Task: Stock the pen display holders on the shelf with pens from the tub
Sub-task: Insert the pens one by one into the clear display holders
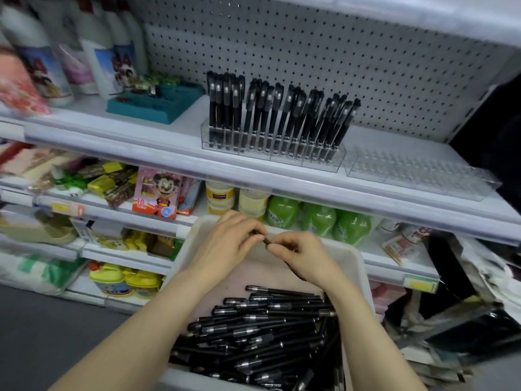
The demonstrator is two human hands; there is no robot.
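Observation:
A white tub [358, 266] in front of me holds a heap of several black pens [262, 334] at its near end. Over the tub's far end, my left hand [225, 241] and my right hand [304, 258] meet, both pinching one black pen [266, 240] between the fingertips. More pens seem to run under my right palm. On the upper shelf a clear pen holder [270, 153] stands full of upright black pens [276, 117]. To its right a second clear holder [417, 173] shows no pens.
The pegboard [310, 52] backs the upper shelf. A teal tray [158, 105] and white bottles [93, 52] stand at the left. Green bottles [318, 218], jars and a toy box [158, 193] fill the shelf below. Crumpled plastic packaging [465, 320] lies at the right.

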